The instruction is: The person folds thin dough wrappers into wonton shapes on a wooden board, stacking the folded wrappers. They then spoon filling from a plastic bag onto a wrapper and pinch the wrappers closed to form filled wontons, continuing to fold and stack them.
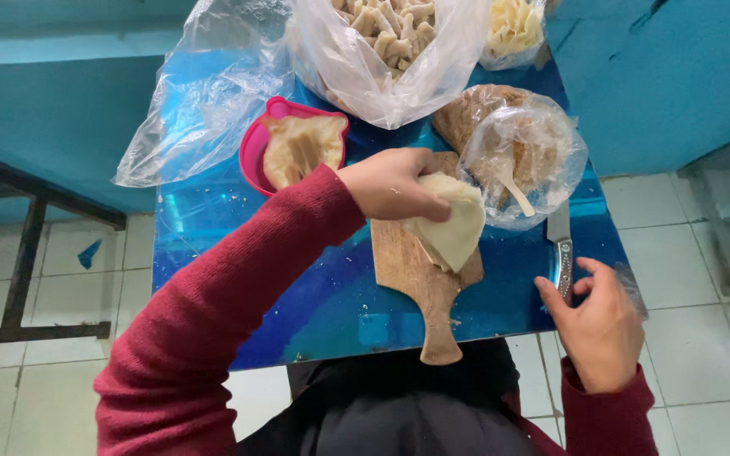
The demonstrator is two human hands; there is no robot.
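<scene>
My left hand [392, 184] grips a pale, flat sheet of dough [449, 224] and holds it over the wooden cutting board [420, 279], which has a handle pointing toward me. My right hand [601, 325] hovers at the table's right front corner, fingers apart, right by the handle of a knife [561, 245] lying on the blue table [314, 304]. I cannot tell whether the fingertips touch the knife. Both arms wear dark red sleeves.
A pink bowl [255, 148] holds more dough. Behind it lie an empty clear plastic bag [204, 93], a bag of cut dough pieces [386, 42], a bag of yellowish pieces [513, 29] and a bag with brown filling and a spoon [521, 160]. White tiled floor surrounds the table.
</scene>
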